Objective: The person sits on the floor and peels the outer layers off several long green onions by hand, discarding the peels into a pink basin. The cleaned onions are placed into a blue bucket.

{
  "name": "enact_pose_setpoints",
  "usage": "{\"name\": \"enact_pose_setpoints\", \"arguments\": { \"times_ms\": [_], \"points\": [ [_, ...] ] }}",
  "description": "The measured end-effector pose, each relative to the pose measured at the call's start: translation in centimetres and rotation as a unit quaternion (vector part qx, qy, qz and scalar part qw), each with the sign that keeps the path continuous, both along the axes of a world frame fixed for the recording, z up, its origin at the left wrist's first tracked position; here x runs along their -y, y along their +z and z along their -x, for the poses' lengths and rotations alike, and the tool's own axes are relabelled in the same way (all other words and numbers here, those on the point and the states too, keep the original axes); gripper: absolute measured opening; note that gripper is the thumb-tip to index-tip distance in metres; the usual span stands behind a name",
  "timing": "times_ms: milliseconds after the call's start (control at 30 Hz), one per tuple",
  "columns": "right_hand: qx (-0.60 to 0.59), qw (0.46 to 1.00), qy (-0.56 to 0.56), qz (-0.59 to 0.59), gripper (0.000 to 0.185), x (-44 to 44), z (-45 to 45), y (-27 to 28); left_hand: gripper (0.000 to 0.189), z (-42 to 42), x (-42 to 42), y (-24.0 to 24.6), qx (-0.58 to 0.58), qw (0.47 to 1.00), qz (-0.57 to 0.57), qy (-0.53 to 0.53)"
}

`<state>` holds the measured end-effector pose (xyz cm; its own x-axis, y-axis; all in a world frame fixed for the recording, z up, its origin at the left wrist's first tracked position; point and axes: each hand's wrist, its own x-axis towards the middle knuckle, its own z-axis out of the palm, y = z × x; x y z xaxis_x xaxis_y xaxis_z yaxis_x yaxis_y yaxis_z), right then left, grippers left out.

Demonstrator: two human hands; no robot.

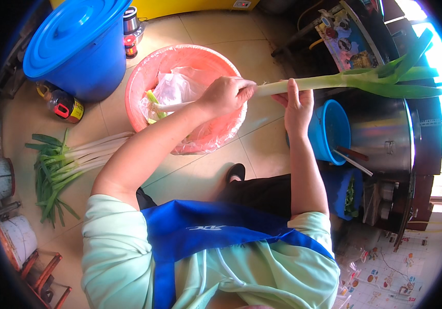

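Observation:
My left hand (pixel 228 94) closes on the white lower part of a long green onion (pixel 321 82). To its right, my right hand (pixel 298 102) supports the same stalk, thumb in front and fingers partly hidden behind. The green leaves fan out at the upper right. A pink plastic basin (pixel 138 73) with a clear liner lies below my left hand. A thin white stalk with a root tuft (pixel 167 107) shows over the basin from behind my left forearm; whether it joins the held onion, I cannot tell. A bundle of green onions (pixel 85 156) lies on the floor at left.
A lidded blue bin (pixel 85 58), a dark bottle with a red handle (pixel 63 106) and a red-lidded jar (pixel 130 47) stand beyond the onions. At right are a light blue bucket (pixel 331 131), a large metal pot (pixel 385 135) and a dark blue container of greens (pixel 346 193).

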<state>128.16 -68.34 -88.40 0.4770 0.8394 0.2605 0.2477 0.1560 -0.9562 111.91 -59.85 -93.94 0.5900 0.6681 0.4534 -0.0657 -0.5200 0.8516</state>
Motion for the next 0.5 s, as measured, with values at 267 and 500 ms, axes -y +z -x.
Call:
{"name": "enact_pose_setpoints", "arguments": {
  "times_ms": [267, 500],
  "points": [
    [-0.021, 0.999, 0.016, -0.022, 0.019, 0.1, -0.3, -0.4, 0.019, -0.4, -0.1, -0.1, 0.006, 0.987, -0.150, 0.053],
    [-0.029, 0.998, 0.041, -0.034, 0.017, 0.2, -0.4, -0.7, 0.017, 0.3, -0.8, 0.3, -0.038, 0.975, -0.213, 0.059]
  ]
}}
